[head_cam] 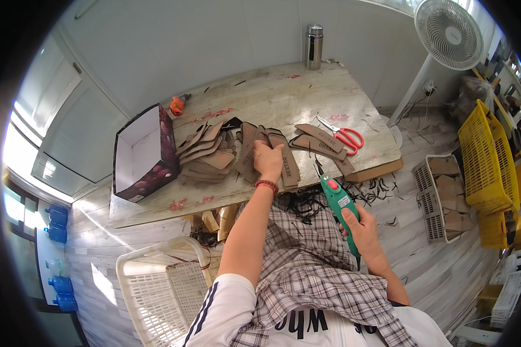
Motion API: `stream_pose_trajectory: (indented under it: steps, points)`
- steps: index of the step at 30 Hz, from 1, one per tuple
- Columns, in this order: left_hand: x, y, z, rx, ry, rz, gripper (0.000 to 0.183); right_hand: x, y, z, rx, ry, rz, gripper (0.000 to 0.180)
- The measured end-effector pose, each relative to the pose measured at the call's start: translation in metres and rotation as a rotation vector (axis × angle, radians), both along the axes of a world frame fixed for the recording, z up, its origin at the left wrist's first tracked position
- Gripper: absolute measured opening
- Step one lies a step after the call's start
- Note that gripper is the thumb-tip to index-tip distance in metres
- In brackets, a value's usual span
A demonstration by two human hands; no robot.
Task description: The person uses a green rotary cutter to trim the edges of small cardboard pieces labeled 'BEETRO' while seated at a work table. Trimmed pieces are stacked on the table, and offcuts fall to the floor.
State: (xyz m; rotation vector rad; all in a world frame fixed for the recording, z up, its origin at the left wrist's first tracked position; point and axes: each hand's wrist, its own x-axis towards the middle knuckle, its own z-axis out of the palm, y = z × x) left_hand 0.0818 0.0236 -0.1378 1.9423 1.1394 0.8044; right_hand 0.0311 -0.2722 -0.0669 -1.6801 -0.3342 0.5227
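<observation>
My left hand [268,161], with a red bracelet at the wrist, rests on a fanned stack of flat brown strips [285,161]. Its fingertips reach in among the strips, so whether they pinch one is hidden. My right hand [363,228] is wrapped around a green handheld electric tool [341,204] with a red button and a thin tip directed up toward the table. Left of that stack lies a heap of similar brown pieces [212,158]. Several lettered strips [318,142] lie to the right, beside red-handled scissors [348,138].
An open box [168,171] stands at the table's left end. A steel flask [314,47] is at the back. Black scraps [306,206] lie on the checked apron [304,243] and floor. White baskets [160,282], yellow crates [488,160] and a fan [449,34] stand around.
</observation>
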Motion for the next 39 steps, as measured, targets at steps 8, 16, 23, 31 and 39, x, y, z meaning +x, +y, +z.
stream_pose_trajectory:
  steps: [8,16,23,31,39]
  points:
    - [0.013,0.001,-0.011,0.016,0.053,0.001,0.031,0.004,-0.001,-0.017,-0.004,0.007,0.024,0.038]
    - [-0.028,-0.015,0.012,-0.770,-0.846,-0.260,0.010,0.008,0.005,-0.013,-0.003,-0.022,0.018,0.039]
    - [-0.070,-0.062,0.055,-0.846,-1.035,-0.345,0.006,0.004,0.017,0.006,0.011,-0.136,0.053,0.039]
    - [-0.070,-0.081,0.061,-0.815,-1.150,-0.221,0.012,-0.004,0.014,0.000,-0.001,-0.149,0.066,0.040]
    - [-0.067,-0.091,0.057,-0.862,-1.151,-0.176,0.011,-0.002,0.009,-0.005,-0.054,-0.143,0.091,0.041]
